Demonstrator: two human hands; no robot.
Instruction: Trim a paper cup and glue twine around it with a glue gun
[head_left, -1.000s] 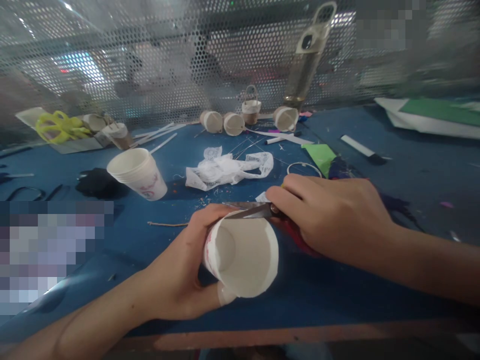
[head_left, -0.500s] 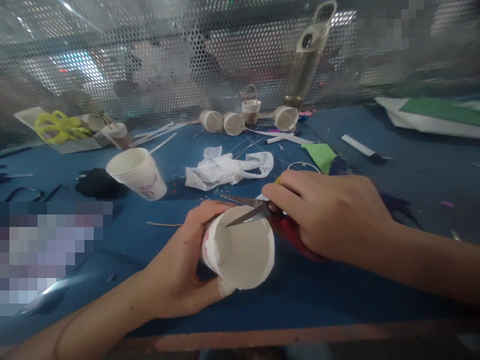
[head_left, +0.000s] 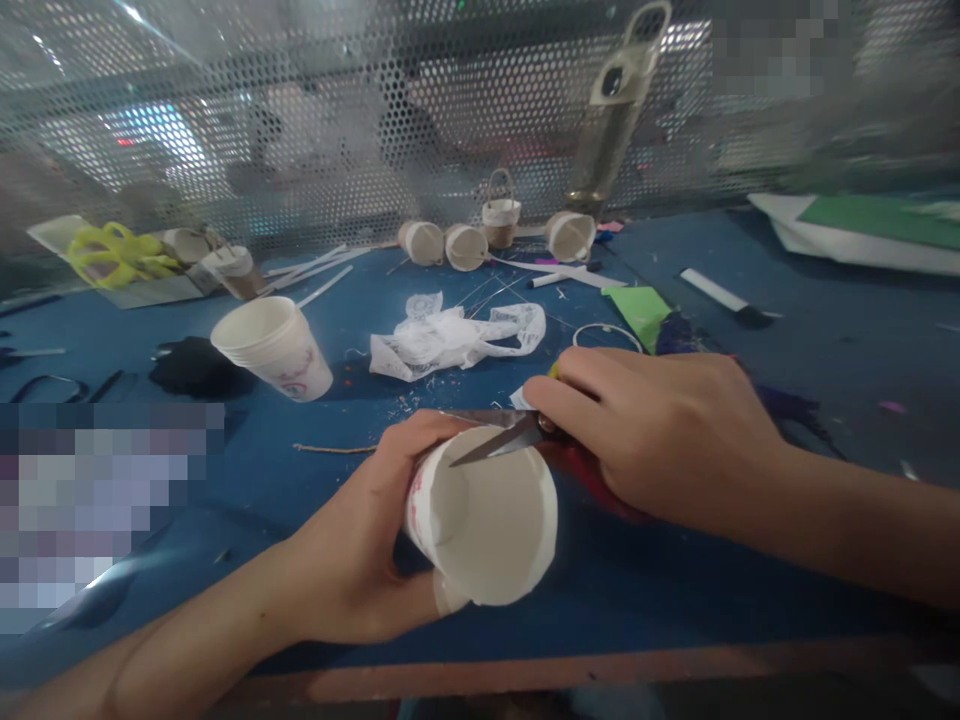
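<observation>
Over a blue tabletop (head_left: 262, 470), clamps a paper cup (head_left: 502, 520) in the left hand (head_left: 360, 550) and, astride its rim, parted scissors (head_left: 495, 443) in the right hand (head_left: 652, 430). Beyond both hands, faces a white bag (head_left: 450, 340), then a perforated screen (head_left: 322, 150).

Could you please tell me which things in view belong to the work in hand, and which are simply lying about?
In use:
white cup, in the left hand
scissors, in the right hand

Apparently just lying or standing about:
crumpled white bag
clear bottle
light green paper
</observation>
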